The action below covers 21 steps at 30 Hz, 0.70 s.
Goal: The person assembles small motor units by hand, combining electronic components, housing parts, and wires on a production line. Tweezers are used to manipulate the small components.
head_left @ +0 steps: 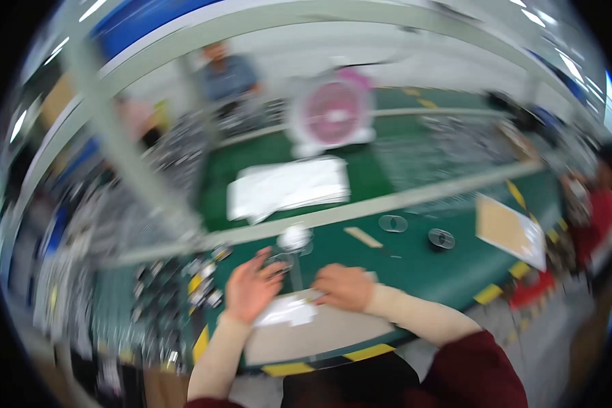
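My left hand [251,289] is palm up, with its thumb and fingers around a small clear ring-shaped piece [279,263]. My right hand [345,287] is closed, fingertips pressed together just above a beige board [326,333]; what they hold, if anything, is too blurred to make out. On the board, near my left wrist, lies a glossy white sheet [289,311]. A round white object [294,238] stands just beyond my hands.
Right of my hands on the green table are a beige strip [364,237], a clear oval piece [393,223] and clear rings [441,239]. White sheets [289,188] and a pink-and-white fan [333,112] stand beyond the rail. People sit behind and at the right.
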{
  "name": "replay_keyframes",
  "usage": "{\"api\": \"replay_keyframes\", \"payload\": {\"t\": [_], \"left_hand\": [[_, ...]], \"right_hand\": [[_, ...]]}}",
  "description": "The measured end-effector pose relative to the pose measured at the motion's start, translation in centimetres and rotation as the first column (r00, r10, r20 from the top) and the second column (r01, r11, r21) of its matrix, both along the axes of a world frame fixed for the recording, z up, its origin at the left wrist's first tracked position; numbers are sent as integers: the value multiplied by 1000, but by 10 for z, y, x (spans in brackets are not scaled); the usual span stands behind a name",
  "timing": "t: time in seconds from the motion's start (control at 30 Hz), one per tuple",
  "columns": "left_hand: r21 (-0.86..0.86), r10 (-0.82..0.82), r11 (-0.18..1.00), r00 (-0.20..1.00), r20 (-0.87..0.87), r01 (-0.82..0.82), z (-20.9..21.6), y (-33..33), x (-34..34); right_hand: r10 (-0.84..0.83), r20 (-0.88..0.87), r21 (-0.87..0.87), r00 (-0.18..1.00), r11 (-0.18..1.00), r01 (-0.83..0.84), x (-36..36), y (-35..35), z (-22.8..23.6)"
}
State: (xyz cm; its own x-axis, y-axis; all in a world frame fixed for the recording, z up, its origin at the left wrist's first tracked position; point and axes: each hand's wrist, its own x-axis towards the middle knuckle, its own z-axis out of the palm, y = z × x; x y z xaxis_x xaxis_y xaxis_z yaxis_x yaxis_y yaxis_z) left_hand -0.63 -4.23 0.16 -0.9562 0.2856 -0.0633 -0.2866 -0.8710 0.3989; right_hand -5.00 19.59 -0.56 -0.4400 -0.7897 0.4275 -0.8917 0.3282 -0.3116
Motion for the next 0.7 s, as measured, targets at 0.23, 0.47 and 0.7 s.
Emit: {"api": "replay_keyframes", "payload": {"t": [0.23,0.47,0.7], "left_hand": [[-126,248,960,968,-35,-250,4,7,4],[-132,234,964,972,3,-231,7,14,2],[-118,255,961,966,39,-249,8,13,3]], "right_hand": [[29,-13,-41,999,999,-30,-2,5,-5],[48,-9,-45,999,998,-48,1,9,-5],[42,-13,-105,999,994,-43,0,5,-10]]}}
